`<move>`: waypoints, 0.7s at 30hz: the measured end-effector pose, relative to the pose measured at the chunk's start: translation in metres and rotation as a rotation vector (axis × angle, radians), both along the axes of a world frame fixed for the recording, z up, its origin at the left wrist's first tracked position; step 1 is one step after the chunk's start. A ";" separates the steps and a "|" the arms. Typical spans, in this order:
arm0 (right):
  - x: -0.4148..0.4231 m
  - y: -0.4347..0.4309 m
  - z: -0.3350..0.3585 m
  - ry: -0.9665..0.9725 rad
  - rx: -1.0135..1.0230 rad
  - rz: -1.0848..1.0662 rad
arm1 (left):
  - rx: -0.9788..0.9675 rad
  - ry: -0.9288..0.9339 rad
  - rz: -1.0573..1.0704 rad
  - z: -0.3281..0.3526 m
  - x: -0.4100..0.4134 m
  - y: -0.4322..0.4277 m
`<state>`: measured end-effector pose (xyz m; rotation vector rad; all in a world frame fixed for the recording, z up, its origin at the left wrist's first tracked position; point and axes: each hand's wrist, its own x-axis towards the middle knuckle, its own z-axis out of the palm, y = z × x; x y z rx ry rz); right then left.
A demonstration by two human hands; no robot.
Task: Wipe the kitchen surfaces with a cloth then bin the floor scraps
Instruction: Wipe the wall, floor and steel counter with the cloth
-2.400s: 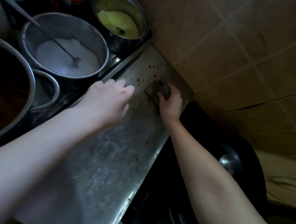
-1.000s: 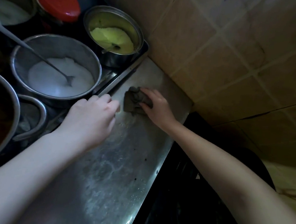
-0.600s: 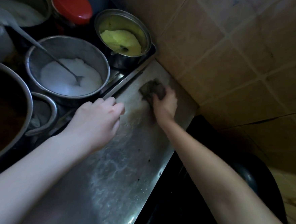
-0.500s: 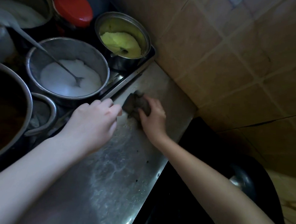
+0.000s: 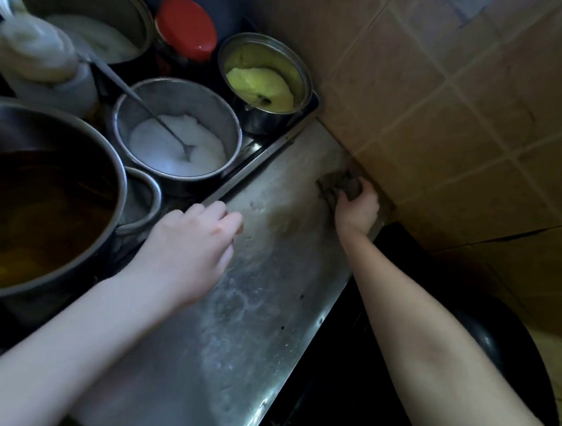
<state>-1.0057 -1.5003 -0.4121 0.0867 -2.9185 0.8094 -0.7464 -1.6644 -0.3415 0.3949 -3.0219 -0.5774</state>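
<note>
While the right hand curls its fingers around the dark cloth, it presses the cloth on the steel counter, just beside the tiled wall. This is at 2 o'clock from the picture's middle. The left hand rests on the counter at 8 o'clock from the cloth, fingers loosely bent, holding nothing. At its 12 o'clock stands a pot of white substance with a spoon. At its 1 o'clock is a pot of yellow paste.
</note>
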 end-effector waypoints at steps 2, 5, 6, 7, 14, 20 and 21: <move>0.020 -0.015 -0.004 0.011 0.003 0.052 | -0.015 0.005 -0.008 -0.001 0.007 0.002; 0.064 -0.029 -0.008 -0.006 -0.018 0.236 | -0.009 0.008 -0.020 -0.002 0.020 0.004; 0.082 -0.031 -0.009 -0.021 -0.033 0.301 | -0.002 0.010 -0.021 -0.002 0.025 0.004; 0.100 -0.032 -0.009 -0.033 -0.050 0.361 | 0.006 0.013 -0.021 -0.001 0.030 0.004; 0.226 -0.004 -0.012 -0.090 -0.051 0.662 | 0.009 0.008 -0.025 0.006 0.083 -0.005; 0.226 0.002 -0.004 -0.115 -0.116 0.595 | 0.033 0.001 -0.022 0.009 0.123 -0.007; 0.217 -0.002 -0.002 -0.117 -0.131 0.531 | 0.036 -0.004 -0.015 0.010 0.128 -0.008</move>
